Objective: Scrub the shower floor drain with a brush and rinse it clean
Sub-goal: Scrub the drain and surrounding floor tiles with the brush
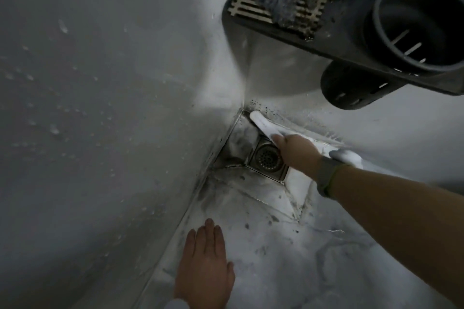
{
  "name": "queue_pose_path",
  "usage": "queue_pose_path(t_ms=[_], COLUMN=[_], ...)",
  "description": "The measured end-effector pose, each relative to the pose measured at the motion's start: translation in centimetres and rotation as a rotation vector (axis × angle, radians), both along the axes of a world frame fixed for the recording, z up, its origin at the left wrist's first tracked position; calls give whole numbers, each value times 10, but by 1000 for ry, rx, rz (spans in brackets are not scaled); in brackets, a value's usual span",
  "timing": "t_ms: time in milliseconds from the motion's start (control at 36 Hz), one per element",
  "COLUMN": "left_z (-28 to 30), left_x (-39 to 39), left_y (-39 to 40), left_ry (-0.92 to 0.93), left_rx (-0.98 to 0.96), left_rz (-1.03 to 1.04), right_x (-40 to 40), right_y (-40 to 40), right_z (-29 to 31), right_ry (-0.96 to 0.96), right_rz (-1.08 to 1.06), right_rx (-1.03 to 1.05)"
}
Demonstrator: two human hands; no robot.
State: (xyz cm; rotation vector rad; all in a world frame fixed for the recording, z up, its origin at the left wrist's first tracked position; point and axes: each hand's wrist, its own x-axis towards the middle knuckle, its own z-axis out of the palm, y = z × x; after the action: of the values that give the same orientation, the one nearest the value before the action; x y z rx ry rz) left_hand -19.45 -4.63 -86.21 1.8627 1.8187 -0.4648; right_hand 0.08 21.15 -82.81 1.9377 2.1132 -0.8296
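A square metal floor drain (266, 159) with a round perforated cover sits in the corner of the shower floor. My right hand (296, 150) reaches over its right side and grips a white brush (262, 123), whose handle points up-left into the corner along the wall base. The brush's bristles are hidden behind my hand. A watch band circles my right wrist. My left hand (204, 266) lies flat with straight fingers on the wet marble floor, near the left wall and well in front of the drain.
A dark wall shelf (313, 40) with a slatted wooden mat and a round cup holder (416, 25) hangs overhead at upper right. Grey walls meet at the corner. Dark grime lines the floor joints (208, 190) around the drain.
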Motion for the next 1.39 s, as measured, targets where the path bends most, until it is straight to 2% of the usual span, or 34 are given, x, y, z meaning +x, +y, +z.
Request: queue_pose_path(t_ms=[111, 222, 306, 444, 528, 583, 972, 1056, 1139, 1278, 1389], left_z=[1, 0, -1, -1, -1, -2, 0, 0, 0, 2, 1], left_x=[0, 0, 0, 1, 0, 1, -1, -1, -1, 1, 0], left_y=[1, 1, 3, 0, 3, 0, 1, 0, 1, 2, 1], left_ry=[-14, -6, -6, -10, -10, -6, 20, 23, 19, 19, 28], left_rx=[9, 10, 11, -9, 1, -7, 18, 17, 27, 30, 37], left_rz=[6, 4, -5, -5, -15, -9, -34, -40, -41, -45, -42], right_x=[1, 28, 39, 53, 52, 57, 58, 63, 81, 91, 51], right_y=[-25, -14, -30, -29, -30, -34, -35, -26, -28, -33, -14], right_z=[-3, -4, -5, -8, -8, -12, -5, -2, 6, 24, 28], right_ry=[-3, 29, -73, 11, -37, -17, -28, -118, -213, -266, -169], right_rz=[172, 41, 134, -23, 67, 26, 93, 99, 92, 75, 163], right_rx=[-98, 17, -52, -49, -98, -93, 145, 157, 109, 7, 85])
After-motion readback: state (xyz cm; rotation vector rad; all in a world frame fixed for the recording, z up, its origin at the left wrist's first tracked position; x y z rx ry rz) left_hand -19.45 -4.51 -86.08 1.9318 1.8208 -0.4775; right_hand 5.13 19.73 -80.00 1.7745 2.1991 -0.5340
